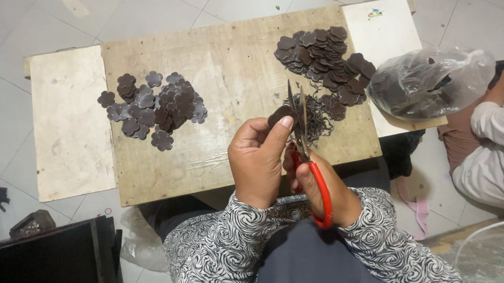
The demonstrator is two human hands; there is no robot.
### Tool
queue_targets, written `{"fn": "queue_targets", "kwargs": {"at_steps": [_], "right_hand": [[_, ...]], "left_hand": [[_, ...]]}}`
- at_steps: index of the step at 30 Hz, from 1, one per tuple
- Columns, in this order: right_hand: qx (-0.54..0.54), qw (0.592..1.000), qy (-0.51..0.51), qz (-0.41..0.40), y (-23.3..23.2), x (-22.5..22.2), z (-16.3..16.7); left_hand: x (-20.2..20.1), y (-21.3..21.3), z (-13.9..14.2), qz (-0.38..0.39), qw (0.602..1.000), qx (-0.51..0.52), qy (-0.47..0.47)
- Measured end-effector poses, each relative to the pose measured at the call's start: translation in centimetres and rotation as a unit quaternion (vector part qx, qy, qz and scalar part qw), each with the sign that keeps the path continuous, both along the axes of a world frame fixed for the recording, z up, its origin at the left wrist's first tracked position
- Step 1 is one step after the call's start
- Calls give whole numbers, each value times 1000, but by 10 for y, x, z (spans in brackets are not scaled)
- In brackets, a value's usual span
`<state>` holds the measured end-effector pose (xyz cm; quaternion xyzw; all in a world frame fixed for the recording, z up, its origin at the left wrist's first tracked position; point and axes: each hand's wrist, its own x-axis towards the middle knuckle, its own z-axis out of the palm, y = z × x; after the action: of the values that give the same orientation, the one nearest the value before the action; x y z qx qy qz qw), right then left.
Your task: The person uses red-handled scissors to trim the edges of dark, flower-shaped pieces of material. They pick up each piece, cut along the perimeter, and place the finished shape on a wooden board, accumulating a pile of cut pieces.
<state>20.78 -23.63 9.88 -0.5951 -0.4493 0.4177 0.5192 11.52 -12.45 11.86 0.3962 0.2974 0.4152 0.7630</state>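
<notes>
Left hand (pixel 258 160) pinching a dark brown flower-shaped leather piece (pixel 279 117) between thumb and fingertips, held up just above the wooden board (pixel 224 62). Piece small, flat, lobed at the edge like a clover, matte and nearly black-brown, its lower part hidden behind the thumb. Right hand (pixel 320 187) closed around the red handles of a pair of scissors (pixel 301 129), blades pointing away from the body and slightly parted, metal tips just right of the held piece and touching or almost touching its edge; cannot tell which.

Just beyond the scissor tips, a tangle of thin dark trimmings (pixel 316 121) on the board. Farther out and to the right of the right hand, a heap of brown pieces (pixel 321 57) overlapping one another. Well to the left of the left hand, a looser spread of flower-shaped pieces (pixel 156 108), same colour, each with clearly rounded petals. To the far right of the right hand, a clear plastic bag (pixel 429 83) with more dark pieces inside, resting on a white panel (pixel 382 32). Beyond the bag, another person's sleeve (pixel 490 124), white, near the frame edge. Both own forearms in black-and-white swirl-patterned sleeves.
</notes>
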Motion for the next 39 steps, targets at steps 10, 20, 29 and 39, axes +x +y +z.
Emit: {"fn": "queue_targets", "kwargs": {"at_steps": [10,20,29,39], "right_hand": [[14,999,41,6,2,0,-3],[32,994,106,18,4,-1,-3],[13,993,113,24,2,2,-7],[-29,996,83,19,0,6,-4]], "left_hand": [[1,2,-1,0,1000,-5,7],[-1,5,-3,1,1000,6,22],[-3,9,-9,1,1000,-8,8],[-6,14,-12,-10,1000,-8,-11]]}}
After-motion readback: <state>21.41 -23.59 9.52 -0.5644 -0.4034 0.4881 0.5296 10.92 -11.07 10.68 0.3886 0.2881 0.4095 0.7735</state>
